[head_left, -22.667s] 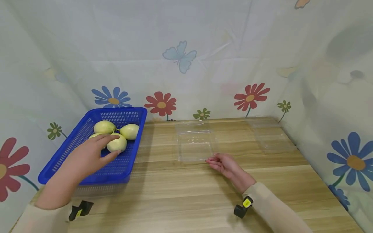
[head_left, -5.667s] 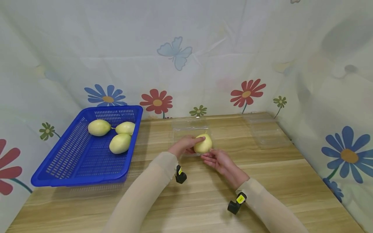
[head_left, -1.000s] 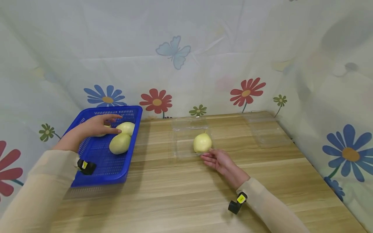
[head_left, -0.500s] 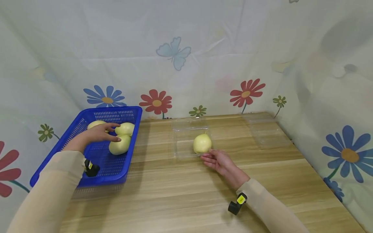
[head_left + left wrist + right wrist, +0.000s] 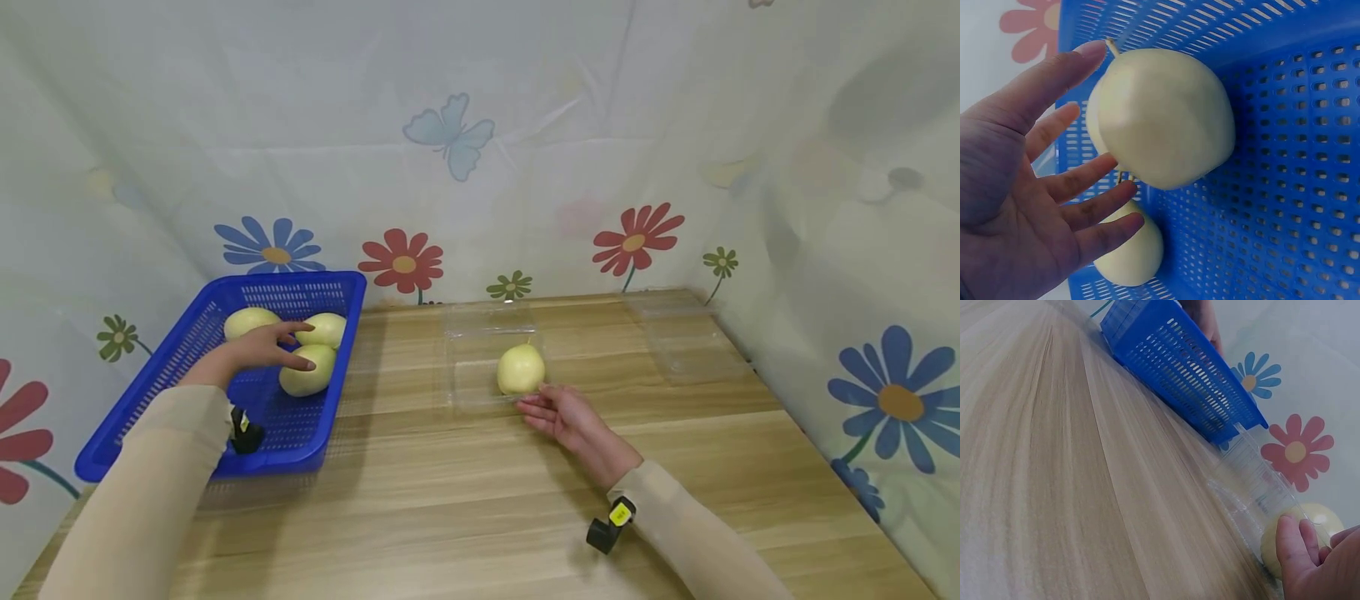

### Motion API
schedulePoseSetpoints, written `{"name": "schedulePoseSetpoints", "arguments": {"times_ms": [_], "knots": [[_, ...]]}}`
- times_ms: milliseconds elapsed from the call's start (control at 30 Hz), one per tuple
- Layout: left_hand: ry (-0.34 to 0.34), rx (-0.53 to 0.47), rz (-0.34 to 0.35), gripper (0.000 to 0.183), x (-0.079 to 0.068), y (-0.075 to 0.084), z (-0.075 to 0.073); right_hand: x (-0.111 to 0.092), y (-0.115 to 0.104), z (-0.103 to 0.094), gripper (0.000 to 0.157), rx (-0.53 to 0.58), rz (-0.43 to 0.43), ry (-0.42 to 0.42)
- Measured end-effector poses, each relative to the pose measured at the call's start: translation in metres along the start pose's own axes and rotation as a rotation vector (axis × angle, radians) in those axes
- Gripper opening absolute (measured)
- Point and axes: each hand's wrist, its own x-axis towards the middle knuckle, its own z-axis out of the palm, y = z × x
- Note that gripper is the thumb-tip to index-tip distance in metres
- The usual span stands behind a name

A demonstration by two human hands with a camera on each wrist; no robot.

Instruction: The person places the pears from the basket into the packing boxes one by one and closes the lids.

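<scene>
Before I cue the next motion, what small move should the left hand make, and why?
Probably curl the left hand round the nearest pear: it is spread close to that fruit without gripping it, and the clear container shows room beside its single pear.

Table (image 5: 450, 508) bears basket (image 5: 292, 429) and, seemingly, clear boxes (image 5: 472, 382).
</scene>
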Motion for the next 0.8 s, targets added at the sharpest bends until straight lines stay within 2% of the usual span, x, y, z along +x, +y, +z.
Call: {"name": "schedulePoseSetpoints", "arguments": {"times_ms": [367,600,633,800], "knots": [[-0.072,-0.041,0.011,0.091,0.007,0.001,0.005,-0.001,-0.002,0.0,0.019,-0.006,-0.001,0.003],[-0.106,0.003,-0.011,0.091,0.012,-0.002,0.009,-0.002,-0.001,0.0,0.019,-0.016,-0.01,-0.001],[-0.108,0.006,-0.015,0.09,0.012,-0.002,0.01,-0.002,0.0,-0.002,0.019,-0.006,-0.017,-0.024],[-0.123,-0.008,-0.028,0.088,0.015,-0.003,0.014,-0.003,0.0,-0.002,0.019,-0.007,-0.029,-0.031]]}}
